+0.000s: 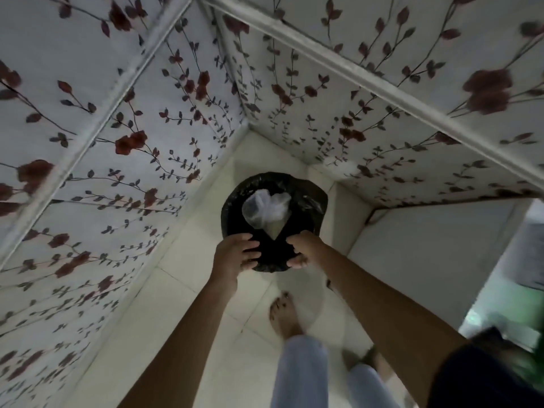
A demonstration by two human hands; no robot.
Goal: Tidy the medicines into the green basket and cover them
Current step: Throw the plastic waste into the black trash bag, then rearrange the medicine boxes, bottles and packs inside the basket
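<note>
Green basket: not in view; no medicines identifiable.
Left hand (235, 254) and right hand (303, 250), each grip clamped on near rim of black-lined bin (315, 201); clear plastic bag (266, 209) just beyond grip. Advised: hold level, lift evenly.

The scene was dim and flat, with soft light and weak shadows on the pale floor (182, 313). Brighter light came in at the right edge. The flowered walls (88, 142) bowed outward from wide-angle distortion and smeared with motion blur; the lower right corner was out of focus.
</note>
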